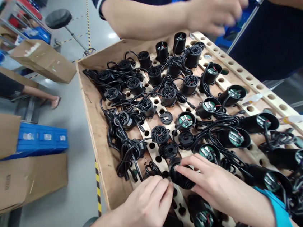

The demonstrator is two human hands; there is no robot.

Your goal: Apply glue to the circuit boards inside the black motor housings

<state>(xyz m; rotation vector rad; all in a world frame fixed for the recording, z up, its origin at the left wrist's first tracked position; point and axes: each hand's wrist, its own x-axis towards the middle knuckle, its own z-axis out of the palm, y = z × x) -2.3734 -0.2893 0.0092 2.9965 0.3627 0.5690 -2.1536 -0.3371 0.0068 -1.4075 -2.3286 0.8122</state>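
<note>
Light: bright and even, coming from overhead — the grey floor (96, 24) is glaring white near the stool (59, 18).
Shadows: soft ones are lying under the black housings (167, 93) on the wooden tray (96, 122).
Blur: a co-worker's hand (215, 10) at the top is smearing with motion; the left hand (147, 205) and right hand (214, 185) are showing fairly sharp.
Edges: the tray's rails are bowing and stretching — wide-lens distortion; the cardboard boxes (19, 182) are going soft.
</note>
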